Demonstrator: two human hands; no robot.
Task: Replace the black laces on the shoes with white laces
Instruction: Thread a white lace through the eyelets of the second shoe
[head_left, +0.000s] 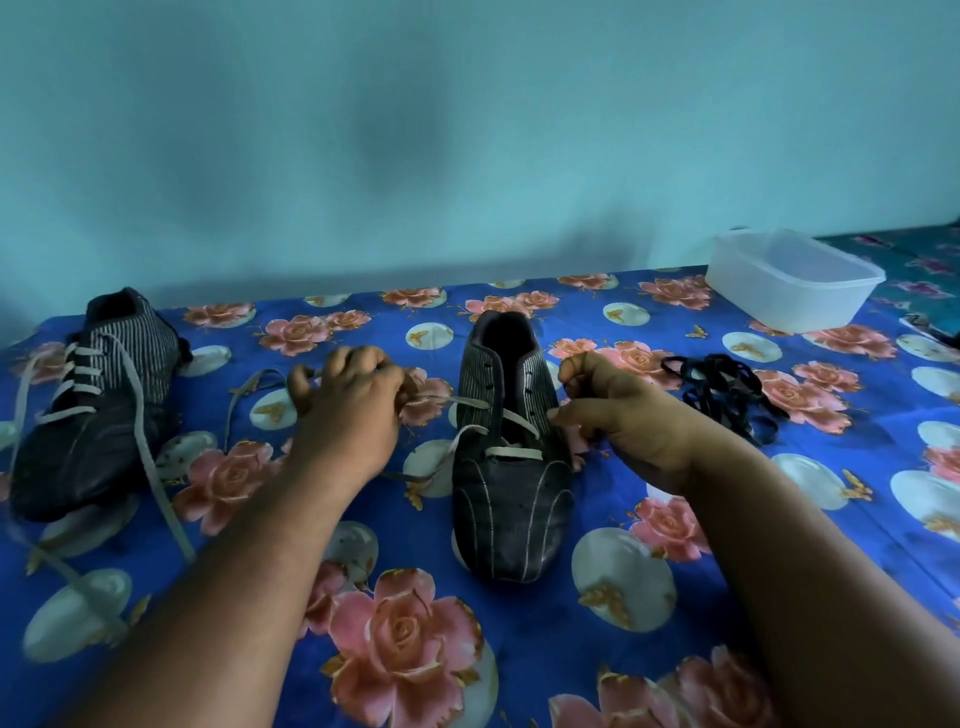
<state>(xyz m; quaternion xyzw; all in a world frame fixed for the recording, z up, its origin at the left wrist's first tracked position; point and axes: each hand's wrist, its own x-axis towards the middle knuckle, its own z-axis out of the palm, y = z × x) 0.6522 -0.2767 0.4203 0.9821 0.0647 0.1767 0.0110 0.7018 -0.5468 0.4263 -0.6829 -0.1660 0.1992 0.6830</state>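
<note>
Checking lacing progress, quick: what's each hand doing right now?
Left hand: pinches the white lace.
Right hand: fingers curled beside the shoe; a grip cannot be told.

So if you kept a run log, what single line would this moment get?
step: lacing middle dark striped shoe | left hand: pulls flat white lace | right hand: at shoe's eyelets, grip unclear | removed black laces: piled right

blue rose-print cloth (545, 639), white lace (514, 453)
</note>
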